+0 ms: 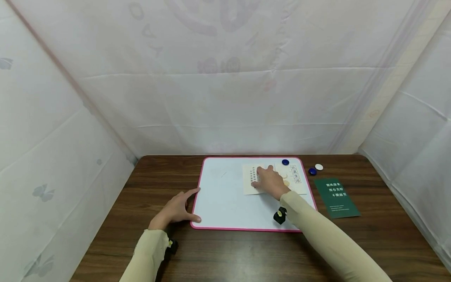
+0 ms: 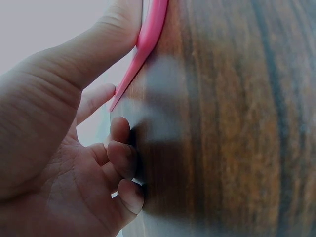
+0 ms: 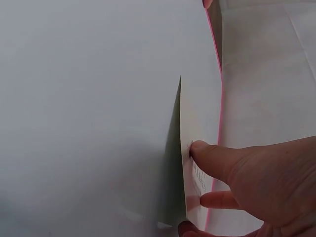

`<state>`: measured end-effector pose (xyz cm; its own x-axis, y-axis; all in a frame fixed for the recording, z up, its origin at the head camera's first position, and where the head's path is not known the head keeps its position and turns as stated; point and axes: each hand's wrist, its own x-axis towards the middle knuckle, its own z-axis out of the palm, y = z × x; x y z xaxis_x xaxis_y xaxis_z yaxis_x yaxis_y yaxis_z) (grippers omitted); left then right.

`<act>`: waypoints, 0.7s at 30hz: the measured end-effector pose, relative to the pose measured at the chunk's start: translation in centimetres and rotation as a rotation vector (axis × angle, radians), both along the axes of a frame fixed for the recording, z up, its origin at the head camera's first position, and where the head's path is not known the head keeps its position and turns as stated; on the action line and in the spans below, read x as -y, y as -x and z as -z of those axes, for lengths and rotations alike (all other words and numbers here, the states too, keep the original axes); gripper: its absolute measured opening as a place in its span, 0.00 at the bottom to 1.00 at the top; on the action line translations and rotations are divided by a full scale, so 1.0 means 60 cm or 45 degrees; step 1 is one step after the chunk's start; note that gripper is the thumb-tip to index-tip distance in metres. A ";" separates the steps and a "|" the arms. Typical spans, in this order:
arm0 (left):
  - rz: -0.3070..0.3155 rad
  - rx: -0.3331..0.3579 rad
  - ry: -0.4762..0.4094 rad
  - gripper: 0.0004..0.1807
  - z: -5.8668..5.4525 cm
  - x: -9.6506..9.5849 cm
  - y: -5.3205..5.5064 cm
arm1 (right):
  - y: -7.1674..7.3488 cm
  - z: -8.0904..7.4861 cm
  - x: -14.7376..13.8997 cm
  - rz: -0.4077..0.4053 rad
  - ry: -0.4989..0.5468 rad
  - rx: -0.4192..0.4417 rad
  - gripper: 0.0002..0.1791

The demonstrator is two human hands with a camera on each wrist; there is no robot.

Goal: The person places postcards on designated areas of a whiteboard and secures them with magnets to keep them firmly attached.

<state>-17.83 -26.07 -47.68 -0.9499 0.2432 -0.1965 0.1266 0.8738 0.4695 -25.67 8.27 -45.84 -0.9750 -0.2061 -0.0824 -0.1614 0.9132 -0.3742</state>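
Observation:
A cream card [image 1: 249, 188] printed with columns of small characters lies on the whiteboard [image 1: 220, 203], its near edge standing slightly off the surface above a shadow. My right hand [image 1: 271, 182] reaches over this card, fingers spread and fingertips on its printed face. In the right wrist view, the thumb [image 3: 205, 150] touches the card [image 3: 183, 118] from above. At the board's left side, my left hand [image 1: 176, 207] has its thumb and index finger spread along the pink rim [image 2: 136, 64]; its other fingers curl loosely beside the board.
A second cream card [image 1: 299, 186] with boxed characters lies against the first on the board, a blue round magnet [image 1: 285, 162] near its top. Right of the board are another blue magnet [image 1: 312, 171], a white magnet [image 1: 318, 167] and a green card [image 1: 338, 199] on the wooden table [image 1: 225, 254].

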 end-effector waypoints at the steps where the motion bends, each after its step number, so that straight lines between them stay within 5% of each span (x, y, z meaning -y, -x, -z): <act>1: 0.001 0.000 0.000 0.59 0.000 0.000 0.000 | 0.000 0.001 0.001 -0.001 -0.010 -0.005 0.26; 21: 0.015 -0.009 0.000 0.59 -0.004 -0.001 -0.001 | 0.002 0.007 0.004 -0.016 -0.044 -0.018 0.24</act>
